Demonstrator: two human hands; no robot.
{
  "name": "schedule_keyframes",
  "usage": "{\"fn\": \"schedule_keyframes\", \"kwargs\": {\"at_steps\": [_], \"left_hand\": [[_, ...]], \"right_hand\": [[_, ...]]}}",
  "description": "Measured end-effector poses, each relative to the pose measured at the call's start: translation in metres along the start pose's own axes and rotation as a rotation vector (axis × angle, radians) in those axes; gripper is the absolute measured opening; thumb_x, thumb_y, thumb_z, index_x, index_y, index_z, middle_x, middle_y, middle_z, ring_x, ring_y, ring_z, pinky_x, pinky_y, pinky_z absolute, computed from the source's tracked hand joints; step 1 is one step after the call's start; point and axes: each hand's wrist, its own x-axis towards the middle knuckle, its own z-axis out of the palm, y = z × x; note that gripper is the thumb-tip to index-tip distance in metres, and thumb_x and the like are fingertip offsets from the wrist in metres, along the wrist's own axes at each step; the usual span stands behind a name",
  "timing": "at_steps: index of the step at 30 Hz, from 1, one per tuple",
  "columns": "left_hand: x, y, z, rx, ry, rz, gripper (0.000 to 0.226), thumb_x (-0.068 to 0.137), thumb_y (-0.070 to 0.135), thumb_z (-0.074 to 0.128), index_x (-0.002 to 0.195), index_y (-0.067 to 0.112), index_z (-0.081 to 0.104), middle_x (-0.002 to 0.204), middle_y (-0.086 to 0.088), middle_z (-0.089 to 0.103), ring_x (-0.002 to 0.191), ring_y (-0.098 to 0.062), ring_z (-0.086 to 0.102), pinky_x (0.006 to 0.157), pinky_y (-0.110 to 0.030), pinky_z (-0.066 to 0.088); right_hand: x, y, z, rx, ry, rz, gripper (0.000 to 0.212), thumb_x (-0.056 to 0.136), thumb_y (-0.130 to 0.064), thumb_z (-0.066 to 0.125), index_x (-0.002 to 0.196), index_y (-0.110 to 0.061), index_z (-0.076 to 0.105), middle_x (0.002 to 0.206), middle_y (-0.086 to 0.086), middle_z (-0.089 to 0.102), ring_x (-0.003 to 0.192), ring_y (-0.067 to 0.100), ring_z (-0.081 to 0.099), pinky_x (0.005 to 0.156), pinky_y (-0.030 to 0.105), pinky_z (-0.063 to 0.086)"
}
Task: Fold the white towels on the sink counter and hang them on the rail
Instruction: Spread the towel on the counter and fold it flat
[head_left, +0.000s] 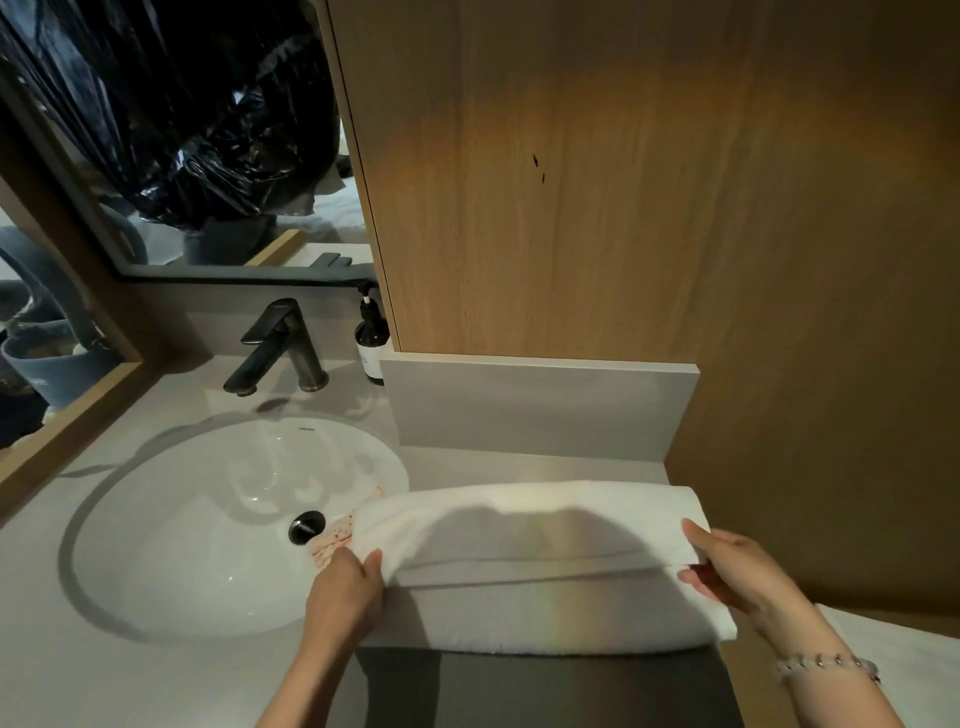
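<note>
A white towel (540, 525) lies across the grey sink counter (47, 649), to the right of the basin, with its upper layer lifted into a fold. My left hand (345, 590) grips the towel's left end, thumb over the raised layer. At the right end, my right hand (737, 569) pinches the folded edge between thumb and fingers. The towel's left end hangs slightly over the basin rim. Another white cloth (893, 660) shows at the lower right, below my right wrist. No rail is in view.
A white oval basin (208, 519) with a dark drain (306, 526) sits left of the towel. Behind it stand a dark faucet (280, 348) and a brown pump bottle (372, 343). A wooden panel (623, 182) rises behind the counter, with a mirror (171, 130) at the left.
</note>
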Motion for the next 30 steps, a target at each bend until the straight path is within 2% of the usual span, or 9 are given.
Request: {"fn": "schedule_keyframes", "kwargs": {"at_steps": [4,8,11,13,17,20,24,26,30], "left_hand": [[0.016,0.01,0.003,-0.187,0.01,-0.007,0.041,0.099,0.023,0.039,0.116,-0.014,0.047,0.119,-0.031,0.054,0.113,-0.041,0.05,0.09,-0.038,0.038],[0.035,0.016,-0.003,-0.398,-0.032,-0.102,0.04,0.099,0.026,0.038,0.109,-0.011,0.049,0.106,-0.028,0.057,0.103,-0.039,0.054,0.089,-0.039,0.04],[0.037,0.008,-0.007,-0.693,-0.115,-0.157,0.026,0.099,0.021,0.041,0.088,-0.001,0.051,0.075,-0.01,0.049,0.069,-0.023,0.05,0.068,-0.031,0.041],[0.032,0.004,-0.012,-0.804,-0.168,-0.16,0.026,0.099,0.015,0.042,0.075,0.007,0.048,0.068,-0.004,0.043,0.06,-0.014,0.041,0.06,-0.024,0.036],[0.031,-0.006,-0.017,-0.436,-0.079,0.016,0.036,0.096,0.017,0.049,0.061,0.01,0.041,0.064,-0.005,0.047,0.065,-0.024,0.045,0.06,-0.029,0.036],[0.032,-0.014,-0.02,-0.163,-0.072,0.018,0.037,0.094,0.026,0.05,0.062,0.012,0.042,0.074,-0.006,0.052,0.081,-0.027,0.049,0.07,-0.031,0.033],[0.037,-0.023,-0.019,-0.01,-0.21,-0.029,0.036,0.096,0.037,0.044,0.067,0.015,0.042,0.073,-0.002,0.05,0.086,-0.027,0.05,0.085,-0.034,0.038],[0.039,-0.023,-0.016,0.01,-0.164,-0.009,0.035,0.096,0.038,0.044,0.074,0.01,0.044,0.07,0.0,0.046,0.087,-0.03,0.05,0.095,-0.041,0.038],[0.034,-0.003,-0.006,-0.183,-0.006,0.125,0.022,0.096,0.024,0.049,0.085,0.007,0.041,0.081,-0.007,0.047,0.082,-0.026,0.044,0.07,-0.031,0.031]], "right_hand": [[0.004,-0.009,0.004,0.161,-0.061,-0.035,0.027,0.096,-0.022,0.052,0.071,-0.018,0.044,0.058,-0.001,0.045,0.088,0.022,0.061,0.062,0.021,0.039],[0.006,-0.016,0.008,0.189,-0.09,-0.06,0.019,0.096,-0.013,0.051,0.079,-0.007,0.057,0.062,-0.001,0.056,0.072,0.015,0.055,0.069,0.023,0.044],[0.009,-0.01,0.001,0.152,-0.153,-0.06,0.017,0.094,-0.011,0.052,0.091,0.0,0.065,0.082,0.011,0.068,0.073,0.02,0.061,0.066,0.028,0.047],[0.011,-0.001,-0.004,0.079,-0.166,-0.085,0.021,0.092,-0.012,0.052,0.079,0.001,0.064,0.074,0.015,0.064,0.064,0.022,0.057,0.057,0.03,0.041],[0.013,0.01,-0.004,-0.08,-0.078,-0.212,0.038,0.089,-0.009,0.053,0.056,-0.012,0.036,0.05,0.001,0.029,0.043,0.01,0.025,0.049,0.022,0.027],[0.016,0.014,0.0,-0.145,-0.035,-0.288,0.034,0.086,-0.004,0.055,0.056,-0.005,0.041,0.053,0.001,0.035,0.048,0.014,0.031,0.055,0.026,0.027],[0.022,0.019,0.0,-0.225,0.016,-0.341,0.037,0.084,-0.006,0.059,0.05,-0.008,0.045,0.061,0.008,0.044,0.057,0.023,0.041,0.058,0.031,0.033],[0.024,0.018,0.0,-0.257,0.035,-0.361,0.039,0.084,-0.007,0.06,0.048,-0.009,0.045,0.061,0.008,0.046,0.055,0.022,0.043,0.058,0.031,0.033],[0.024,0.015,0.003,-0.327,0.175,-0.414,0.038,0.082,-0.01,0.06,0.048,-0.009,0.043,0.055,0.007,0.047,0.054,0.022,0.045,0.057,0.029,0.034]]}}
